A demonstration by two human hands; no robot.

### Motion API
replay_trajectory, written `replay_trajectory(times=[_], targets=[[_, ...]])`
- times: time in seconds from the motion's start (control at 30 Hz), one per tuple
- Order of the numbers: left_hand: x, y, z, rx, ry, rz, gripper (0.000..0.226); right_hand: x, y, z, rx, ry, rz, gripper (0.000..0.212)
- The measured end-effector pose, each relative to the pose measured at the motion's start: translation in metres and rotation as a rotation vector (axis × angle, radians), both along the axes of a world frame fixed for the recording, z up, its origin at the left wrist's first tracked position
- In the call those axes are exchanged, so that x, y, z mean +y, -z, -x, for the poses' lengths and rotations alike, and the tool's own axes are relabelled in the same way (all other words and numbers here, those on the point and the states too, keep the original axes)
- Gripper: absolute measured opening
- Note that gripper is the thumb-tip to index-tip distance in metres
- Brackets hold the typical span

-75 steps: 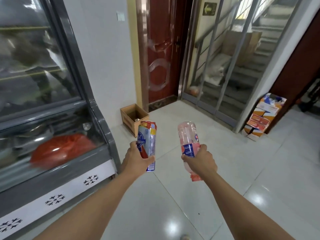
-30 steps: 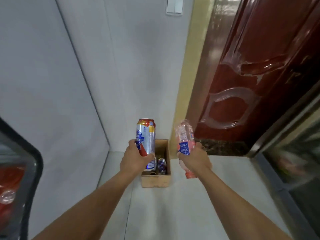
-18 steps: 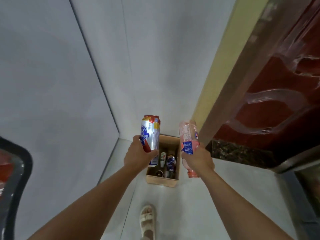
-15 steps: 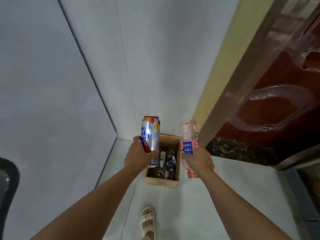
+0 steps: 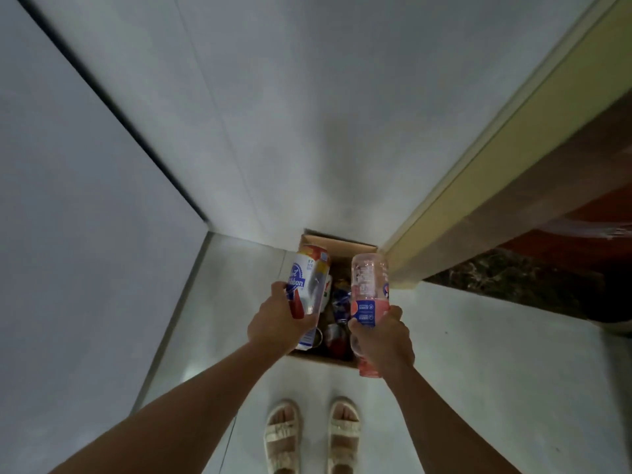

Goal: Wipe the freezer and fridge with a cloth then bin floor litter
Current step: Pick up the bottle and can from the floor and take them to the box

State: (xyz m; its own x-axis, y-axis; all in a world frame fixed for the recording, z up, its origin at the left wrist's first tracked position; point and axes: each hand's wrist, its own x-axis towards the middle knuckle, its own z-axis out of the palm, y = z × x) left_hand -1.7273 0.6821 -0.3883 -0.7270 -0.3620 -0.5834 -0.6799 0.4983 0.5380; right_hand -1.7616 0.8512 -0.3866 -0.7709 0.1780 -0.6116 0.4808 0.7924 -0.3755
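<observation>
A person stands over a cardboard box [image 5: 337, 242] set on the floor [image 5: 478, 364] in the corner where a pale wall [image 5: 273, 114] meets a yellow door frame [image 5: 478, 186]. The left hand [image 5: 278, 325] grips a can [image 5: 309, 285], silver with a blue-lettered label and a red-and-yellow top, its fingers curled round the lower half and the thumb laid across the near side. The right hand [image 5: 383, 340] grips a clear bottle [image 5: 369, 295] with a pink tint and a blue patch on its label; its fingers wrap the middle, and the pink end sticks out below the fist. Both are held roughly upright, tilted slightly away from the camera, side by side and just apart, directly above the open box. Between and beneath them the box shows other litter [image 5: 338, 316]: dark, crushed shapes, one blue and one reddish, too dim to name. The near edge of the box lies just behind the wrists. Both bare forearms reach in from the bottom of the frame. Below them, two feet in cream strapped sandals [image 5: 313, 436] stand on the glossy pale floor, toes pointing at the box and a short way back from it. To the right, a dark red door [image 5: 581, 213] rises over a speckled dark stone strip at its base.
</observation>
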Motion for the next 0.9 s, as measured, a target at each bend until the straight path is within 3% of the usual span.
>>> replay_trajectory(times=[0.37,0.53,0.7,0.9], targets=[[0.026,0.248,0.046,-0.22,-0.06,0.035,0.067,-0.014,0.256,0.037,-0.057,-0.151,0.001,0.074],[0.032,0.321,0.055,-0.279,-0.047,0.107,0.062,-0.018,0.33,0.039,-0.072,-0.152,0.023,0.071],[0.034,0.37,0.056,-0.317,-0.062,0.144,0.06,-0.017,0.382,0.041,-0.115,-0.118,0.066,0.07],[0.033,0.374,0.055,-0.335,-0.03,0.141,0.06,-0.022,0.39,0.041,-0.196,-0.029,0.093,0.066]])
